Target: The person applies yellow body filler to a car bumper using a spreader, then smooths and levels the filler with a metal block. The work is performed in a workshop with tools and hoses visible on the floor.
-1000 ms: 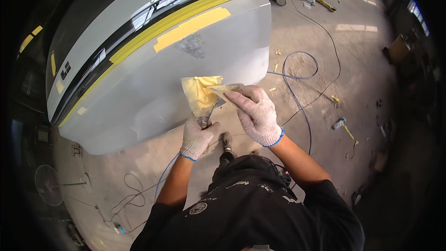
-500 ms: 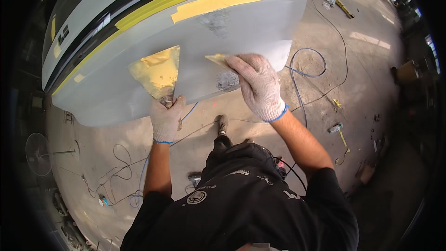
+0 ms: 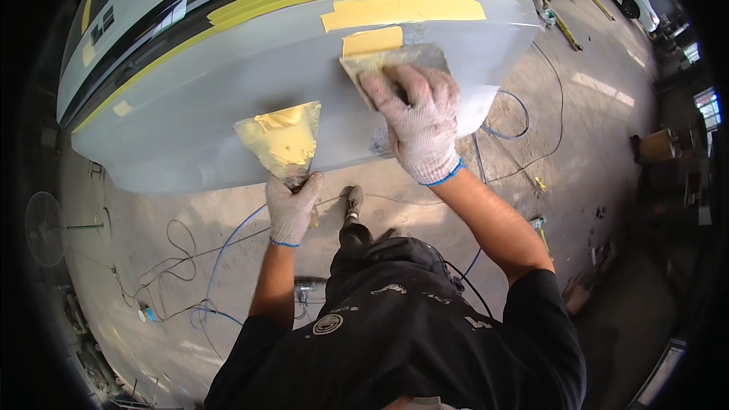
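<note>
Your R hand (image 3: 414, 118) presses spreader (image 3: 395, 61) flat on grey panel (image 3: 228, 99), below tape (image 3: 402, 9); L hand (image 3: 292, 205) grips putty board (image 3: 281, 137), lower-left of spreader.

Counting what is showing by the grey panel

Two gloved hands, left (image 3: 292, 205) and right (image 3: 414, 121), are holding two spreaders (image 3: 282, 140) (image 3: 391, 61); two tape patches (image 3: 402, 9) (image 3: 372, 40) are sitting at twelve o'clock.

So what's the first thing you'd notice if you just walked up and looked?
Probably the big grey car panel filling the top, edged with yellow masking tape. The right hand in a knit glove presses a flat spreader against it near the tape. Lower down, the left hand holds a board smeared with yellow filler.
</note>
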`<state>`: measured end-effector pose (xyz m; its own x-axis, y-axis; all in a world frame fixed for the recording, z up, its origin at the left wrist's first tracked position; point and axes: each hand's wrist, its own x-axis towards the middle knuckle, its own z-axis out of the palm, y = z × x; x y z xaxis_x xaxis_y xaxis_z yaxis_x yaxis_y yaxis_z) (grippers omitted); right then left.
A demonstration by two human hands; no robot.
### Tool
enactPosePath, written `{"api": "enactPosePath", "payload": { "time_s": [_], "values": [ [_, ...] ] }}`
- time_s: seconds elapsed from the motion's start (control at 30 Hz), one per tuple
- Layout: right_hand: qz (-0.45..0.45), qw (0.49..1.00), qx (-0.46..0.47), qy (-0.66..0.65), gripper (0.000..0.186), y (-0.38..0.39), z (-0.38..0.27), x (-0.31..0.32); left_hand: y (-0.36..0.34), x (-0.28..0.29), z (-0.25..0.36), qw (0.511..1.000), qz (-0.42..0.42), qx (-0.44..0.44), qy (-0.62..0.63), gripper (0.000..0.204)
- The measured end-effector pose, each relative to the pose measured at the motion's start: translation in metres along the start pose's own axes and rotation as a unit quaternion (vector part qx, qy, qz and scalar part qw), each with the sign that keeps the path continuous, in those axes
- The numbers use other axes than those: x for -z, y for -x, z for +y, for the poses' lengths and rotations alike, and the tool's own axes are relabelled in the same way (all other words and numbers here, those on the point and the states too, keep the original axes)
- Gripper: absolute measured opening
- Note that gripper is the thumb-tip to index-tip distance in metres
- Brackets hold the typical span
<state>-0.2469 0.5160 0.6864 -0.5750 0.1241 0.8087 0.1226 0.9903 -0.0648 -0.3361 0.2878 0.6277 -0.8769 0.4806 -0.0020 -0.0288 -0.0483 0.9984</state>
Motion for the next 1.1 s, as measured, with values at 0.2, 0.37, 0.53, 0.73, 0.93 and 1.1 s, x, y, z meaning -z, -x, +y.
{"api": "enactPosePath", "payload": {
  "time_s": [0.2,0.37,0.53,0.73,0.93,1.1],
  "values": [
    [0.035,0.999,-0.005,0.018,0.065,-0.007,0.002,-0.030,-0.002,-0.009,-0.003,0.999,-0.026,0.015,0.021,0.023],
    [-0.002,1.000,-0.006,-0.011,0.064,0.002,-0.007,-0.009,0.006,-0.002,-0.008,1.000,-0.023,0.010,-0.012,0.023],
    [0.033,0.999,-0.006,0.007,0.065,-0.022,-0.009,-0.029,0.011,-0.007,-0.015,0.999,-0.015,0.021,0.034,0.025],
    [0.008,1.000,-0.003,0.001,0.064,0.010,-0.002,-0.017,0.016,-0.005,-0.009,1.000,0.014,0.006,-0.004,0.025],
    [0.075,0.996,0.029,0.043,0.063,-0.004,0.048,-0.027,0.021,-0.008,-0.012,0.999,0.002,0.050,0.011,0.024],
    [0.027,0.999,0.024,0.038,0.059,0.030,0.044,-0.019,0.020,-0.004,-0.017,1.000,-0.020,0.016,-0.002,0.026]
  ]
}}
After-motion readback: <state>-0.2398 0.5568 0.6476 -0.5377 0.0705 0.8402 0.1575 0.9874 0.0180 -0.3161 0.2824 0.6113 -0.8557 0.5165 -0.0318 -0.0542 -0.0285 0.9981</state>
